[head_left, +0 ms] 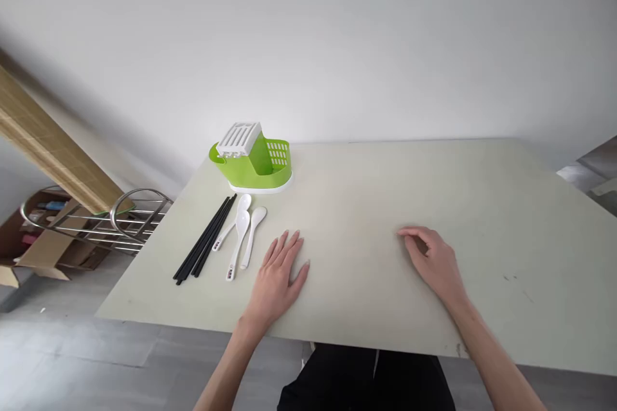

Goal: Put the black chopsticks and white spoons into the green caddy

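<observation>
My left hand [278, 279] lies flat on the table with its fingers spread, holding nothing. Just left of it are three white spoons [253, 237], laid close together with their bowls toward the wall. Beside the spoons, several black chopsticks [207, 237] form a loose, slanting bundle. Farther back stands a green utensil caddy [236, 171] with a white slotted top [240, 139] and a white base. My right hand [431, 260] rests on the right part of the table, its fingers curled and the thumb near the index fingertip; nothing shows in it.
The pale table [357, 205] meets a white wall [366, 45] at the back. On the floor at left are a metal rack [139, 218], an open cardboard box [53, 244] with things in it, and a long cardboard piece [53, 141] leaning there.
</observation>
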`<state>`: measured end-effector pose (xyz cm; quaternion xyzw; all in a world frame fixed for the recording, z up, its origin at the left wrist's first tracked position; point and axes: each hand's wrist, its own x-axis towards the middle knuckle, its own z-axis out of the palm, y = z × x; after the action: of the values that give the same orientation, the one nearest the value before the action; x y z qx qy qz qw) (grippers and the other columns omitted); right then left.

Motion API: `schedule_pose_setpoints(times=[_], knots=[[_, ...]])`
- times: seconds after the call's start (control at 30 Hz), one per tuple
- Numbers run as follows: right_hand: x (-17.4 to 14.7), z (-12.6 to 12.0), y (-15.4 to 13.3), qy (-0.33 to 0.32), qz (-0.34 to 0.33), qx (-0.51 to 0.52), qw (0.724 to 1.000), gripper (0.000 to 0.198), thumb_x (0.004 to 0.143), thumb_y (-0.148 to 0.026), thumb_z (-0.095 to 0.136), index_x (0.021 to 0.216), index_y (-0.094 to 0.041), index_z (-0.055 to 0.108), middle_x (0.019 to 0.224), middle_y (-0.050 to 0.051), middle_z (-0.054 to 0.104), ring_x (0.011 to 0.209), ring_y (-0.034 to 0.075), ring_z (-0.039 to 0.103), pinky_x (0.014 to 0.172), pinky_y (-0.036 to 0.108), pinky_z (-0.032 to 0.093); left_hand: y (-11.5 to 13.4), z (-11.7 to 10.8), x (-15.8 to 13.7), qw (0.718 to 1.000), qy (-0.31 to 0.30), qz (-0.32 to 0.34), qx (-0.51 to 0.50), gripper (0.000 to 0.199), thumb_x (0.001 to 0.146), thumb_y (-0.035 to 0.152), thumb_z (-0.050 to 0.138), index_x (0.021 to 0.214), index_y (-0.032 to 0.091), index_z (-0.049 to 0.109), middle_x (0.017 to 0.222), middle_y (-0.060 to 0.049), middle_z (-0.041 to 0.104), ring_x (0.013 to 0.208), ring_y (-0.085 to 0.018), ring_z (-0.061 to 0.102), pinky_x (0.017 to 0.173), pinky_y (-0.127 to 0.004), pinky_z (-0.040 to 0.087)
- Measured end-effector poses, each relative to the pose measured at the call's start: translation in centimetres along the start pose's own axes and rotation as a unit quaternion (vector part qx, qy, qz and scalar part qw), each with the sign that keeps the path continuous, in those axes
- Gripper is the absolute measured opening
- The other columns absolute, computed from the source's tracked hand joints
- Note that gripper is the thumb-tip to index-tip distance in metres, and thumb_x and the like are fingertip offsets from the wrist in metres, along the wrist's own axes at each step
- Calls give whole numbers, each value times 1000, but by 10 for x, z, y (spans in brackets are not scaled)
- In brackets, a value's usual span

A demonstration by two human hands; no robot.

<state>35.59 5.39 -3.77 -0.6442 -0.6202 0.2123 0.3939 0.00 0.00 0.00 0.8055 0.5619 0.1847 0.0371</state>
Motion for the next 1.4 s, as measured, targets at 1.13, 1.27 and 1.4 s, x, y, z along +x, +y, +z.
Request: schedule_pose_setpoints(times=[1.13, 1.27, 1.4], knots=[[1, -2, -6, -2, -2, 9, 1000, 29, 97, -43, 51, 101, -27, 76, 117, 6, 77, 113, 28, 66, 83, 39, 51, -1, 0, 1, 1000, 4, 5, 4, 55, 109, 38, 49, 162, 29, 37, 168, -4, 44, 160, -27, 30, 129, -55, 36], [0, -3, -7, -6, 4, 10, 1000, 30, 98, -44, 51, 102, -27, 76, 119, 7, 77, 114, 29, 66, 78, 38, 51, -1, 0, 2, 1000, 7, 6, -1, 57, 108, 38, 49, 163, 30, 36, 168, -3, 44, 160, -27, 30, 129, -55, 36], [1, -2, -6, -2, -1, 11, 1000, 30, 97, -44, 51, 102, -27, 76, 118, 7, 77, 114, 29, 66, 83, 40, 52, -1, 0, 2, 1000, 8, 6, -3, 57, 108, 38, 49, 163, 31, 36, 168, -3, 45, 160, -27, 31, 129, -55, 37]])
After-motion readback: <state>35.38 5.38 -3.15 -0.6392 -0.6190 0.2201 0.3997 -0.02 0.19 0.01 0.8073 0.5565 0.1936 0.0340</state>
